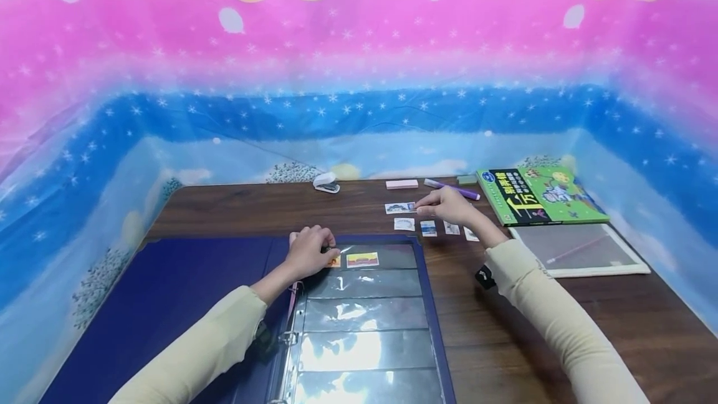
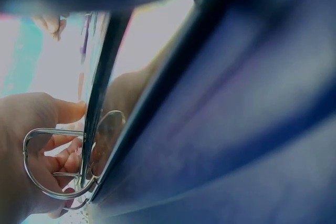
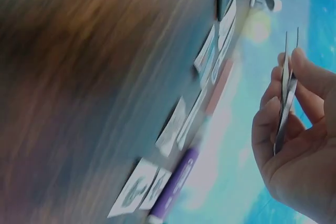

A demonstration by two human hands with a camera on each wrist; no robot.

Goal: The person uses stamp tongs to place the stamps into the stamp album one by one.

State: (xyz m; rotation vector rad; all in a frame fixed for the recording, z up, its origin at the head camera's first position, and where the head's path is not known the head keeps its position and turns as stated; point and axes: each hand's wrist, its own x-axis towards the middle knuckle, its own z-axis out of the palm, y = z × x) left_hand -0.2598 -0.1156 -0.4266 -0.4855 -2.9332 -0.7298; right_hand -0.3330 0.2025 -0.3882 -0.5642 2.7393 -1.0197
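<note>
My right hand [image 1: 447, 206] holds metal tweezers [image 3: 286, 98], their tips apart with nothing between them in the right wrist view. The hand hovers by a small stamp [image 1: 397, 208] beyond the album. Other loose stamps [image 1: 404, 224] lie nearby in a row. My left hand [image 1: 308, 253] rests at the top left of a clear-pocket album page [image 1: 364, 313], thumb and bent fingers touching it beside a metal binder ring [image 2: 26, 153]. In the top pocket sit a yellow-and-red stamp [image 1: 362, 259] and an orange one [image 1: 335, 262], the latter partly hidden by the left hand.
The album's blue cover [image 1: 185, 292] lies spread to the left. At the back are a white clip-like object [image 1: 326, 183], a pink block [image 1: 401, 184] and a purple marker [image 1: 468, 193]. A green book [image 1: 552, 195] and a white-edged pouch [image 1: 583, 251] lie right.
</note>
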